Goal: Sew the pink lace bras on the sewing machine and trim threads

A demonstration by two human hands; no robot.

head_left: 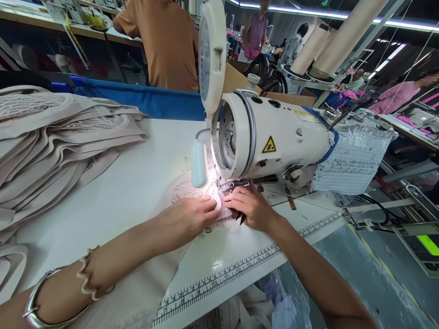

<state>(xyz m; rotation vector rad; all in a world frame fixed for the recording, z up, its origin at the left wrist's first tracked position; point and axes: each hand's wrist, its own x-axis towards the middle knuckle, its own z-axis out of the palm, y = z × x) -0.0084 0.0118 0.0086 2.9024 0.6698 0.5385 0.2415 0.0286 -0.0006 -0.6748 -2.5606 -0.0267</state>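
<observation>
My left hand (192, 217) is closed, its fingertips pinching pale lace fabric (180, 189) beside the needle area of a white sewing machine (281, 137). Opposite it, my right hand (252, 208) presses its fingers together on the same fabric's right edge, just under the machine's arm. Two black pointed tips (241, 218) poke out below the right palm; the rest of that tool is hidden. A bright lamp washes out the stitching spot. A pale blue rounded lamp or guard (198, 163) hangs just above the left fingers.
A heap of beige garment pieces (65, 137) covers the table's left side. Along the front edge runs a printed ruler (219, 274). A handwritten sheet in plastic (346, 157) hangs at the machine's right end. Behind stand thread cones (308, 50) and a person in brown (168, 43).
</observation>
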